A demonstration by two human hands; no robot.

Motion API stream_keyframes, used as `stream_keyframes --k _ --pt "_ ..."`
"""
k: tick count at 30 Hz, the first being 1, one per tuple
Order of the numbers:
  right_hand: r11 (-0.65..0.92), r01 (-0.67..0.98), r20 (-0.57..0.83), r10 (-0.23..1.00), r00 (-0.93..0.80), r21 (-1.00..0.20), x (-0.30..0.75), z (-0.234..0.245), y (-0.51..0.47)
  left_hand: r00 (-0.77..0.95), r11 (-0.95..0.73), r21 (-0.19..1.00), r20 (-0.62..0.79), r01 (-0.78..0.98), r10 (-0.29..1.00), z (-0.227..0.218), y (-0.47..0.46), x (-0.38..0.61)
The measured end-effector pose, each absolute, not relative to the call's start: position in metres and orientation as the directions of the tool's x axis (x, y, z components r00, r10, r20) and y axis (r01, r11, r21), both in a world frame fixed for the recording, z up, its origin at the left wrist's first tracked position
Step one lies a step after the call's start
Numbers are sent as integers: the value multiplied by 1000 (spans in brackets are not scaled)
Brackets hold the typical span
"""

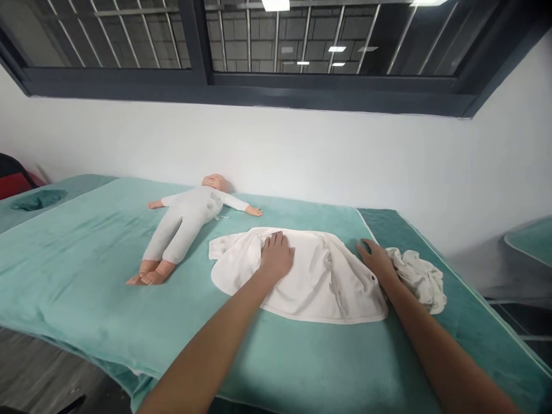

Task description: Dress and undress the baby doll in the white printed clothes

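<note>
A white baby garment (319, 282) lies spread flat on the teal table cover (86, 253). My left hand (276, 256) rests palm down on its left half, fingers stretched out. My right hand (376, 259) lies flat at the garment's right edge, fingers open, touching the cloth. Just right of that hand sits a crumpled cream cloth (420, 279). A baby doll (185, 221) in a light grey suit lies on its back to the left of the garment, arms spread, head toward the wall.
A white wall (302, 155) runs right behind the table, under a dark-framed window (259, 86). Another teal-covered table (38, 198) stands at the far left, and one more shows at the right edge (532, 238). The floor drops away on the right.
</note>
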State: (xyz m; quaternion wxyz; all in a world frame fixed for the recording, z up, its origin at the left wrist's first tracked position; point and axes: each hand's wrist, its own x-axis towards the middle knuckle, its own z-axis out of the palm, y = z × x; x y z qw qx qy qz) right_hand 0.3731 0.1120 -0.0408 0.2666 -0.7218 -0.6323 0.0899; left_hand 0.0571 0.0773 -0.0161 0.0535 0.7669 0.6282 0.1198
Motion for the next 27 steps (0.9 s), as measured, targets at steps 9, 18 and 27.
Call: stream_keyframes --k 9,18,27 --pt "5 869 276 949 152 -495 385 -34 95 153 -168 214 89 962 984 -19 90 61" --pt "42 922 7 999 -43 -385 373 -12 76 150 -168 211 98 963 984 -17 89 61" --pt "-45 953 95 993 76 -299 392 1 107 76 -86 246 50 965 996 -3 113 73"
